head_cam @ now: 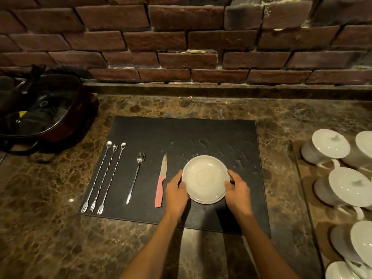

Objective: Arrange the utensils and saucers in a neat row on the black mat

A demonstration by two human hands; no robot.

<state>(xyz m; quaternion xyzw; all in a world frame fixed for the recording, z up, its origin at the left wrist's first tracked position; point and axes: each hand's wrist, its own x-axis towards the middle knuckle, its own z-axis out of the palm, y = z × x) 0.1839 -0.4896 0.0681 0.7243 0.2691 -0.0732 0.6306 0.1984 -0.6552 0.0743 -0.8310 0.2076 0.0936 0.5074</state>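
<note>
Both hands are on a small stack of white saucers [205, 179] sitting on the black mat [201, 135], right of centre. The left hand [176, 191] curls around the stack's left edge and the right hand [237, 190] around its right edge, fingers closed against the rims; whether the stack is lifted or resting on the mat I cannot tell. At least two saucers show at the near rim (the lower ones are mostly hidden under the top one).

The utensils lie in a row to the left, each with its long axis running from the near edge toward the brick wall [181, 37], leaning slightly right at the far end. The pink-handled knife [161, 183] is just beside the left hand, blade pointing away. Next comes a long-handled spoon [135, 178], bowl at the far end. Then three twisted bar spoons [103, 178] close together, fork tines near, small bowls far.

On the marble counter [60, 228], white lidded cups [338, 178] stand at the right, some cut off by the frame. A dark pan [40, 117] at far left is hard to make out.
</note>
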